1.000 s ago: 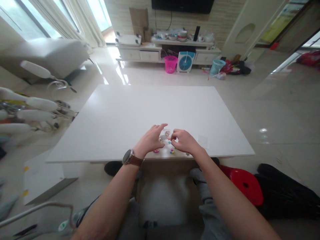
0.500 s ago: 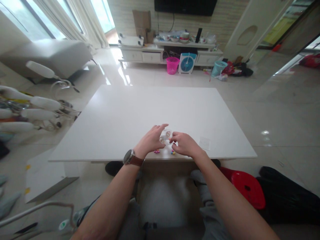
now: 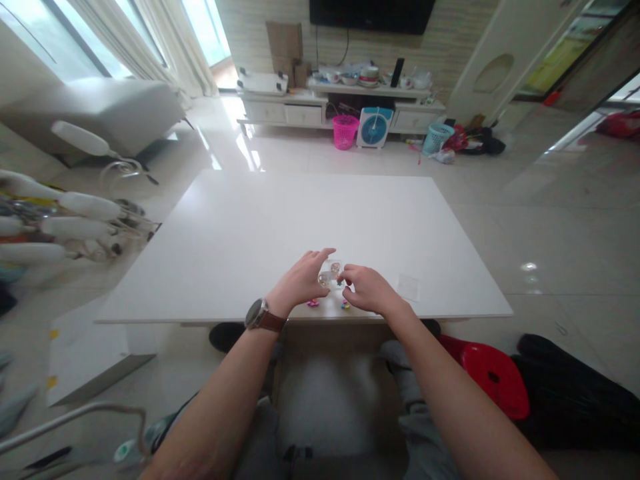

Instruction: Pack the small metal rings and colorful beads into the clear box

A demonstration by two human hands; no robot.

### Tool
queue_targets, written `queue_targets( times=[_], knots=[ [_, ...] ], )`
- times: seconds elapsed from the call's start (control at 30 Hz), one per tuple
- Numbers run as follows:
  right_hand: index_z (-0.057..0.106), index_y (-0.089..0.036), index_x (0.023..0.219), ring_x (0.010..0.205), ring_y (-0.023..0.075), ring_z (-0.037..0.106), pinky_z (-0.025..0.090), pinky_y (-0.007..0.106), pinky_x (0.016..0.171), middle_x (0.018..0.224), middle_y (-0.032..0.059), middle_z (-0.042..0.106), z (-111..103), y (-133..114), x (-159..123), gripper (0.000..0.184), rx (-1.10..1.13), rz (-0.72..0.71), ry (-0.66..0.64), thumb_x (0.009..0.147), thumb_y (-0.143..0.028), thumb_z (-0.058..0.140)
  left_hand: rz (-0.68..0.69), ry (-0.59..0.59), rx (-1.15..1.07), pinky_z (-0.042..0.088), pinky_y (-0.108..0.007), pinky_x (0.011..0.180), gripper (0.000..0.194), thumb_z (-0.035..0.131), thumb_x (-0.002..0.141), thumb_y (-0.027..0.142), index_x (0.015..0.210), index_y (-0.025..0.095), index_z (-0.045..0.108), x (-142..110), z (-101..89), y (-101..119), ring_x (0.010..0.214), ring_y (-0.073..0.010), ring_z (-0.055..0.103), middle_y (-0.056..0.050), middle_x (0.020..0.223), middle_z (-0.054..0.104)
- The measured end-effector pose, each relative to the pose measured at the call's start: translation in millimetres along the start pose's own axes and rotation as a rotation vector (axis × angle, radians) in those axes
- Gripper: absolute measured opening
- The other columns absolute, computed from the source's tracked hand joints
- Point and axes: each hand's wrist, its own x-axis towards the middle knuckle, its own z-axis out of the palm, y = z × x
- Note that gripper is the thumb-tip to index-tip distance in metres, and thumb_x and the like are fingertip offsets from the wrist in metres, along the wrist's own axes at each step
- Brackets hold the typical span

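Head view: the white surface [image 3: 300, 213] spans the middle of your field, with the work gathered at its near edge, presumably to keep it within easy reach of both arms. Your left hand [image 3: 300, 277] curves around the left side of a clear container [image 3: 329, 274], its thumb nearer you and its fingers on the far side, an arrangement that probably steadies it; how firmly this grip presses, you cannot tell. Your right hand [image 3: 369, 288] comes in from the opposite side, forefinger and thumb slightly parted at the container's right edge; whether that grip has hold of anything is too small to tell. The container thus lies between your hands, with gold-toned shapes visible in it. A clear flat square [image 3: 409, 287] rests to the right, apart from the container. Near the edge lie a pink piece [image 3: 313, 303] and a multicoloured piece [image 3: 345, 305], close to your hands. Smallest is a green fleck [image 3: 339, 283] by your right fingertips. Compared with half a second earlier, your left hand and the container keep nearly the same place, while green shows where orange appeared.
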Motion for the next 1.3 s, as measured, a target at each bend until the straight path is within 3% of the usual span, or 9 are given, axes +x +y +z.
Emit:
queue_targets(
  times=[0.47, 0.73, 0.97, 1.3],
  knots=[
    [0.074, -0.017, 0.104, 0.08, 0.0164, 0.058, 0.042, 0.026, 0.077, 0.1, 0.0063, 0.068, 3.5, 2.0, 0.4, 0.029, 0.056, -0.029, -0.053, 0.08, -0.015, 0.058, -0.027, -0.025, -0.005, 0.048, -0.043, 0.101, 0.081, 0.066, 0.067, 0.008, 0.144, 0.021, 0.04, -0.8, -1.8, 1.0, 0.12, -0.0275, 0.053, -0.011, 0.127, 0.061],
    [0.069, -0.018, 0.109, 0.083, 0.0172, 0.059, 0.041, 0.027, 0.078, 0.1, 0.0055, 0.068, 0.0, -0.2, -0.7, 0.033, 0.065, -0.057, 0.038, 0.079, -0.011, 0.055, -0.019, -0.008, -0.017, 0.048, -0.043, 0.103, 0.079, 0.066, 0.07, 0.012, 0.144, 0.022, 0.039, -1.7, -2.7, -0.6, 0.12, -0.0274, 0.054, -0.01, 0.127, 0.061],
    [0.073, -0.019, 0.103, 0.082, 0.017, 0.06, 0.041, 0.027, 0.076, 0.103, 0.0059, 0.068, 1.1, -1.1, -1.0, 0.027, -0.004, -0.041, -0.025, 0.082, -0.015, 0.057, -0.023, 0.001, -0.011, 0.048, -0.043, 0.102, 0.081, 0.068, 0.069, 0.012, 0.144, 0.022, 0.04, -1.7, -2.7, -2.5, 0.119, -0.0277, 0.054, -0.011, 0.127, 0.061],
    [0.07, -0.02, 0.106, 0.083, 0.0176, 0.06, 0.04, 0.027, 0.076, 0.1, 0.0043, 0.068, -3.0, -3.1, -2.0, 0.027, -0.033, -0.037, 0.04, 0.083, -0.016, 0.057, -0.017, 0.009, 0.007, 0.048, -0.042, 0.101, 0.08, 0.067, 0.069, 0.013, 0.144, 0.02, 0.039, -1.4, -2.2, -3.6, 0.118, -0.0274, 0.054, -0.011, 0.126, 0.061]
  ],
)
